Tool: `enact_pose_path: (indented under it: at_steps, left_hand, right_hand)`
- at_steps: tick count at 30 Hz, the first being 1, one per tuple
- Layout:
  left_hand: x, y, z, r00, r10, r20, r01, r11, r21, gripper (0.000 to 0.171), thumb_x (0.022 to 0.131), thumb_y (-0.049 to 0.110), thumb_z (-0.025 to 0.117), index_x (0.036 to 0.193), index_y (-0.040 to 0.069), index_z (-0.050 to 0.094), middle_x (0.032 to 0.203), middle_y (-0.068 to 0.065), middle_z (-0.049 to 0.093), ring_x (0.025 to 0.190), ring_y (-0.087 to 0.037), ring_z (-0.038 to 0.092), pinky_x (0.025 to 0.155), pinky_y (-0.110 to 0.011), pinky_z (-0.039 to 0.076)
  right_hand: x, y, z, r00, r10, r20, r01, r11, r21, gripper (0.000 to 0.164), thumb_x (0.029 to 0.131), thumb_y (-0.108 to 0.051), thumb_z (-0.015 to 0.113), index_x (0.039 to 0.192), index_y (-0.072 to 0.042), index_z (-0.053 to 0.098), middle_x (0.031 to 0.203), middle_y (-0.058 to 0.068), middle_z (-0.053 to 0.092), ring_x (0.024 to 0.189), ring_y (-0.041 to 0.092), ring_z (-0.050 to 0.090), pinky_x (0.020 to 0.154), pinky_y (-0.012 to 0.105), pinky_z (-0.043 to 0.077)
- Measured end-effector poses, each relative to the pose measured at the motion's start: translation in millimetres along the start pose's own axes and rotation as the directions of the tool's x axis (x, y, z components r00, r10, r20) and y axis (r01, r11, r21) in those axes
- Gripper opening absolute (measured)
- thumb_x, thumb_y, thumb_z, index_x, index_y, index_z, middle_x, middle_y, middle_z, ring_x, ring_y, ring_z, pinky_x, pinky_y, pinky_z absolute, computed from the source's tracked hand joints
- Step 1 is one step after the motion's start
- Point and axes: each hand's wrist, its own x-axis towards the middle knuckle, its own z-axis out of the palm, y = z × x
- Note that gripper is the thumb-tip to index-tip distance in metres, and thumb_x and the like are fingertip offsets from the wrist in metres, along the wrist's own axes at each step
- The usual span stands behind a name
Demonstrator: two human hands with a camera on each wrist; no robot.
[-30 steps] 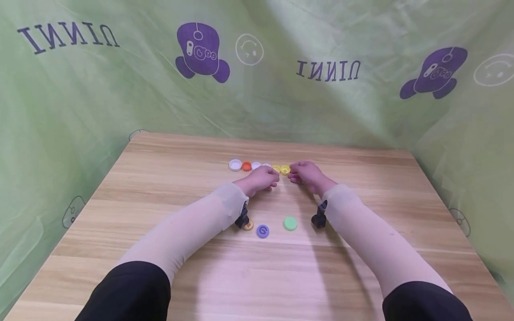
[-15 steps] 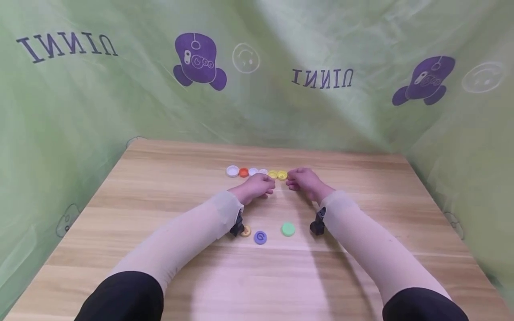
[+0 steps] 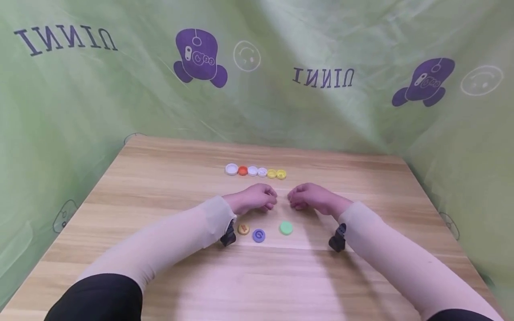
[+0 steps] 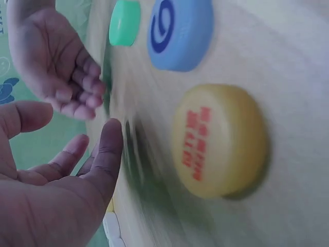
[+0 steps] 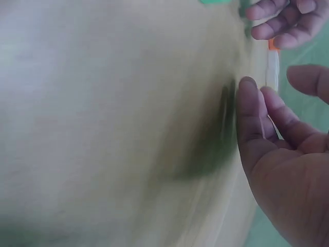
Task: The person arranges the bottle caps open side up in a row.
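Note:
Both hands hover over the middle of the table, facing each other and apart, with nothing held. My left hand (image 3: 257, 197) has loosely bent fingers, thumb apart from them in the left wrist view. My right hand (image 3: 311, 196) looks much the same. Beyond them runs a row of touching bottle caps: a large white cap (image 3: 231, 169), an orange-red cap (image 3: 242, 170), two white caps and two yellow caps, the last yellow cap (image 3: 281, 174) at the right end. Nearer me lie a tan cap (image 4: 218, 141) with red print, a blue cap (image 4: 181, 33) with a dark swirl, and a green cap (image 3: 286, 228).
The wooden table (image 3: 192, 276) ends at a green curtain (image 3: 257, 107) with purple prints, which hangs behind and along both sides. A small black camera (image 3: 229, 235) sits on the left wrist, another black camera (image 3: 337, 238) on the right.
Both hands have drawn back from the row of caps toward me, and the right hand has moved slightly right. The whole row now shows. The tan cap is no longer partly covered by the left wrist camera.

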Motion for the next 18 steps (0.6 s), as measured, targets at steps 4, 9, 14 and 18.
enact_pose_path:
  at_steps: [4,9,14,18]
  left_hand:
    - [-7.2,-1.4,1.4,0.999,0.004,0.047,-0.007,0.998,0.056,0.033,0.096,0.005,0.065,0.126,-0.007,0.06,0.108,-0.013,0.067,0.095,-0.023,0.068,0.085,-0.032,0.059]
    - [-15.9,-4.0,6.4,0.992,0.007,0.128,-0.018,0.996,0.087,0.026,0.095,0.003,0.065,0.119,-0.009,0.063,0.101,-0.013,0.07,0.092,-0.021,0.069,0.086,-0.031,0.059]
    - [-22.9,-3.8,11.6,0.986,-0.012,0.165,-0.003,0.996,0.093,0.024,0.095,0.003,0.065,0.116,-0.009,0.065,0.098,-0.012,0.072,0.093,-0.024,0.071,0.087,-0.032,0.059]
    - [-24.7,-1.6,15.7,0.986,-0.009,0.165,-0.003,0.997,0.074,0.026,0.096,0.004,0.064,0.118,-0.01,0.066,0.099,-0.012,0.073,0.094,-0.023,0.071,0.088,-0.031,0.059]
  right_hand:
    - [-19,3,5,0.999,0.007,0.037,-0.003,0.995,-0.095,0.034,0.094,-0.005,0.063,0.123,0.013,0.062,0.109,0.016,0.07,0.095,0.019,0.067,0.09,0.035,0.058]
    - [-35,8,17,0.999,0.008,0.045,-0.002,0.99,-0.142,0.034,0.09,-0.004,0.067,0.12,0.01,0.064,0.107,0.012,0.069,0.091,0.018,0.065,0.085,0.034,0.058]
    - [-45,13,34,1.0,-0.011,0.004,0.011,0.984,-0.176,0.036,0.083,-0.001,0.074,0.116,0.008,0.066,0.101,0.009,0.068,0.087,0.017,0.061,0.079,0.03,0.055]
    - [-49,15,45,0.997,-0.043,-0.064,0.029,0.977,-0.21,0.038,0.078,0.0,0.08,0.114,0.006,0.067,0.1,0.008,0.068,0.09,0.018,0.062,0.082,0.03,0.056]
